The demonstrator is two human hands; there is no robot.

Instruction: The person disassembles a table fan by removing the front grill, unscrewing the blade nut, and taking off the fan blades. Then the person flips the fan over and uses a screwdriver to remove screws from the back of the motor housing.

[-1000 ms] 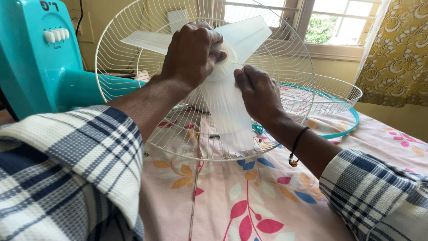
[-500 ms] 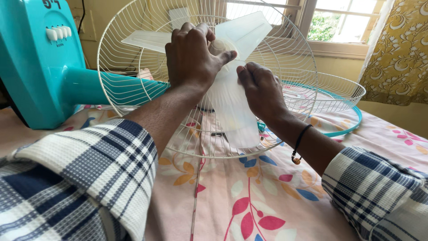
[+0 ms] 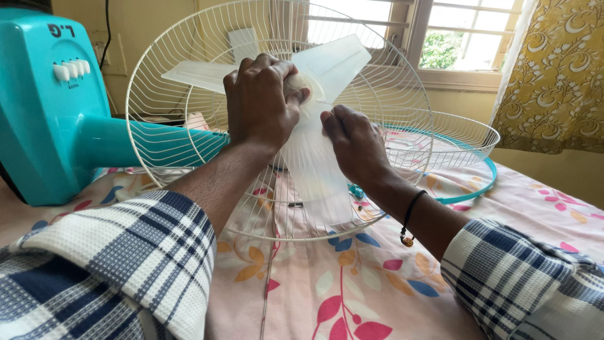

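1. Left hand [image 3: 261,101] covers the hub [image 3: 308,85] of the translucent fan blade [image 3: 318,157], fingers curled over the hub cap and the thumb tip pressed at its 3 o'clock edge; the hand is clenched on the hub.
2. Right hand [image 3: 355,141] lies on the downward-pointing blade vane, fingers bent and pressing its face at 4 o'clock from the hub. It braces the vane more than it encloses it; a full grasp cannot be confirmed.
3. Fan blade sits inside the white wire rear guard [image 3: 189,135], which stands upright on the bed at picture centre. One vane points to 10 o'clock, one to 1 o'clock, one to 6 o'clock.
4. Change since half a second ago: the left thumb, then extended straight across the hub, is now tucked against the cap, and the fingers have closed tighter. The right hand keeps its place on the lower vane. Judgement: the blade is being held against rotation while the hub cap is turned or seated.
5. Teal fan body [image 3: 56,119] lies at 9 o'clock from the guard, its white push buttons [image 3: 70,69] facing the camera.
6. Front guard with teal rim [image 3: 469,157] lies flat at 3 o'clock, behind the right wrist.
7. Floral bedsheet [image 3: 352,289] carries all parts; a yellow patterned curtain [image 3: 553,75] hangs at 2 o'clock.
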